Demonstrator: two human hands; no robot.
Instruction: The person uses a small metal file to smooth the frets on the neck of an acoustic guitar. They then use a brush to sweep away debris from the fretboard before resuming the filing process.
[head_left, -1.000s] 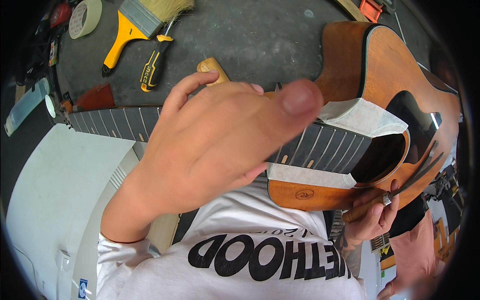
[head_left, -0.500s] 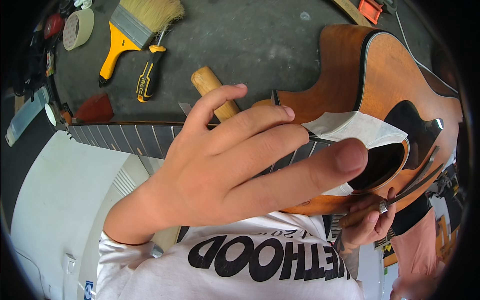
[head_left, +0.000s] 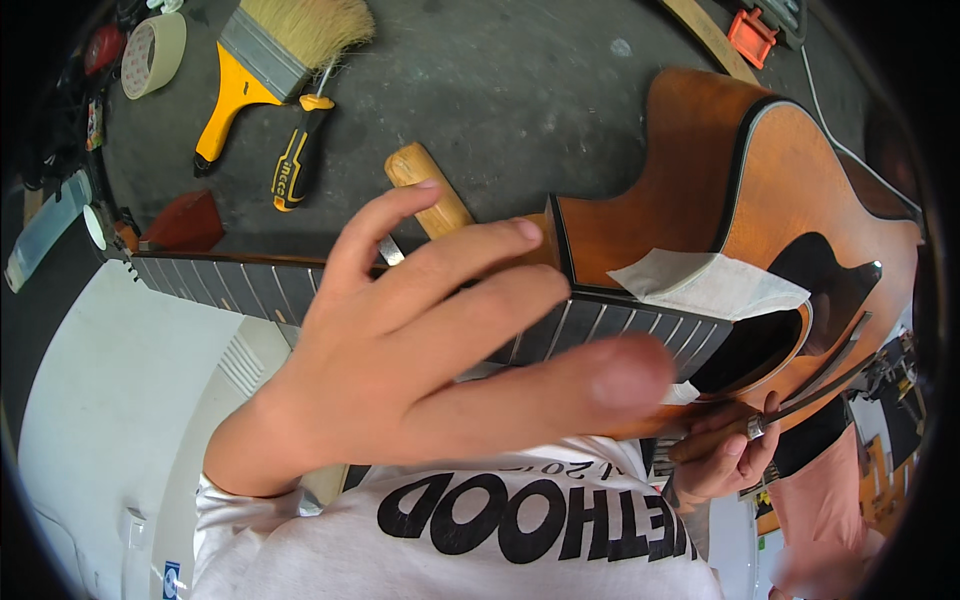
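An acoustic guitar (head_left: 800,165) lies across in front of me, body to the right and dark fretted neck (head_left: 215,280) running left, its strings off. White tape (head_left: 715,285) covers the top between the fretboard end and the soundhole (head_left: 745,358). Above the neck hovers my left hand (head_left: 400,340), empty, fingers spread, hiding part of the fretboard. Near the lower edge of the body, my right hand (head_left: 720,465) is closed round the wooden handle of a tool with a long, dark, narrow blade (head_left: 815,395). The blade passes beside the bridge (head_left: 835,355); its exact kind is unclear.
On the dark bench (head_left: 520,110) lie a wide yellow-handled brush (head_left: 255,65), a screwdriver (head_left: 295,155), a tape roll (head_left: 153,57) and a wooden handle (head_left: 428,190) behind the neck. An orange-red piece (head_left: 750,38) and a cable (head_left: 825,125) are at far right.
My left hand has moved left, uncovering more of the fretboard by the soundhole. The right hand and its tool have shifted slightly left and down. The guitar body appears slightly lower in view.
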